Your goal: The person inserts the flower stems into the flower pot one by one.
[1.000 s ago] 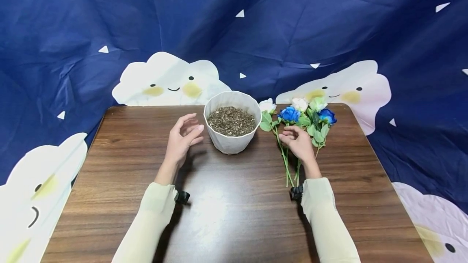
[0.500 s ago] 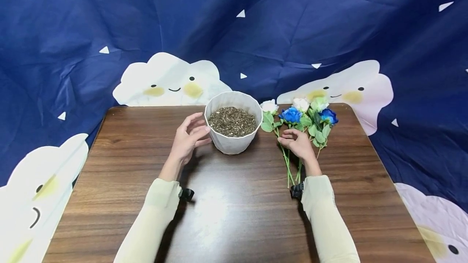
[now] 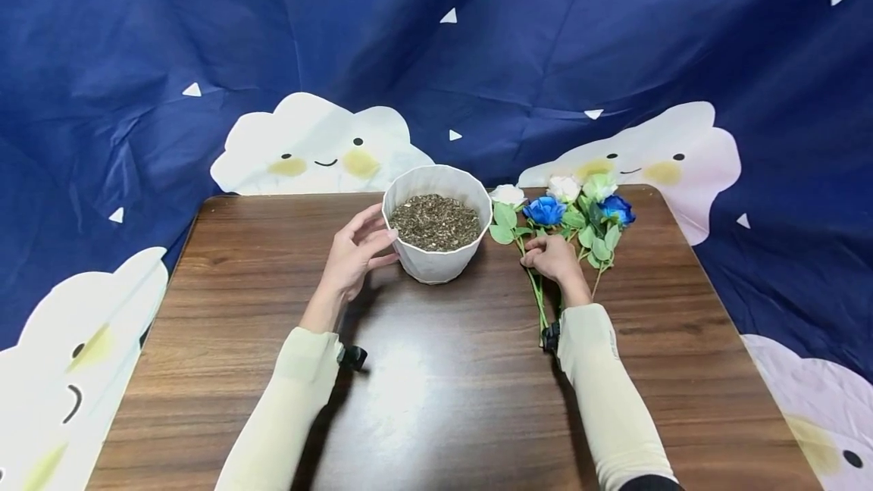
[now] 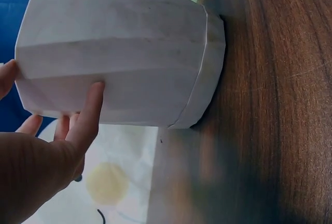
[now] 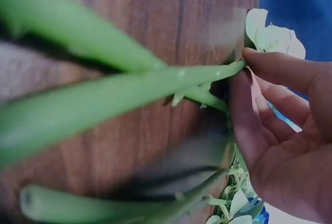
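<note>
A white faceted pot (image 3: 436, 267) filled with brown soil (image 3: 436, 223) stands near the table's back edge. My left hand (image 3: 346, 262) is at its left side; in the left wrist view one fingertip rests on the pot wall (image 4: 135, 53) and another is at the rim. To the right lie artificial roses with long green stems, among them a blue rose (image 3: 544, 211) and a white rose (image 3: 508, 195). My right hand (image 3: 555, 260) pinches a thorny stem (image 5: 114, 92) between thumb and forefinger. Which bloom that stem carries I cannot tell.
Another stem (image 5: 78, 32) crosses the pinched one, and a cut stem end (image 5: 36, 203) lies lower in the right wrist view. A second blue rose (image 3: 617, 209) and a pale green rose (image 3: 599, 186) lie farther right. A dark blue cloth (image 3: 436, 44) hangs behind the wooden table (image 3: 436, 415).
My left hand has moved right, from beside the pot onto its side. The right hand's fingers have come together on a stem among the roses. The head view has shifted slightly.
</note>
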Demonstrator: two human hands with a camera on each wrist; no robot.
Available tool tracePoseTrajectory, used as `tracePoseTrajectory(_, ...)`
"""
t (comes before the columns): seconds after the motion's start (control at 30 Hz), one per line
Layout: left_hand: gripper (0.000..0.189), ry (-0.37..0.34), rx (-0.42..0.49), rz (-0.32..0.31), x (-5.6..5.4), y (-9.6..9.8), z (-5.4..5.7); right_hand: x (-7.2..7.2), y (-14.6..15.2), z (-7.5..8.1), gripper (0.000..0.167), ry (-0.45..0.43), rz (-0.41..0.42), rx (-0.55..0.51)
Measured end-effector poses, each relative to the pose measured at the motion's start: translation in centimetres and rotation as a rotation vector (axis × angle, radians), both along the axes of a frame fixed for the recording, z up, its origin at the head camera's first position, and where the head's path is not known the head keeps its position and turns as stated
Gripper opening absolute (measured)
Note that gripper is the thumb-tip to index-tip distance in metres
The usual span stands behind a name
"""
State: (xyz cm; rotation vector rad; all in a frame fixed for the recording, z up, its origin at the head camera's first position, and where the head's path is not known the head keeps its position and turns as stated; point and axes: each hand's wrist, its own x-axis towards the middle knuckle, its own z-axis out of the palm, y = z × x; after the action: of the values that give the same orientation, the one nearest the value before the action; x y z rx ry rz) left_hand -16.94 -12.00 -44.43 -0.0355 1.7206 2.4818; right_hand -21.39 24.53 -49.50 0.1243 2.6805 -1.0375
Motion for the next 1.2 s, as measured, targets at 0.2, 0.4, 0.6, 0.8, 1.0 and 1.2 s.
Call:
tracePoseTrajectory(0.2,0.061,-0.024,0.003,-0.010,0.0,0.0,0.0,0.3,-0.1,0.1,0.036,-0.028,-0.011,-0.120)
tracePoseTrajectory(0.4,0.060,-0.031,0.002,-0.005,0.0,-0.1,0.3,0.4,0.1,0.7,0.041,-0.066,-0.065,-0.368)
tracePoseTrajectory(0.6,0.061,-0.034,-0.004,-0.004,-0.2,-0.2,0.4,0.4,0.4,1.7,0.049,-0.107,-0.140,-0.578)
tracePoseTrajectory(0.8,0.061,-0.049,-0.009,-0.002,-0.2,-0.1,0.3,0.6,0.2,2.7,0.055,-0.101,-0.223,-0.787)
tracePoseTrajectory(1.0,0.061,-0.052,-0.011,-0.008,-0.1,0.2,0.3,0.7,-0.1,3.0,0.050,-0.086,-0.276,-0.914)
tracePoseTrajectory(1.2,0.062,-0.046,-0.008,-0.014,0.0,0.2,0.3,1.1,-0.4,3.4,0.040,-0.069,-0.291,-1.042)
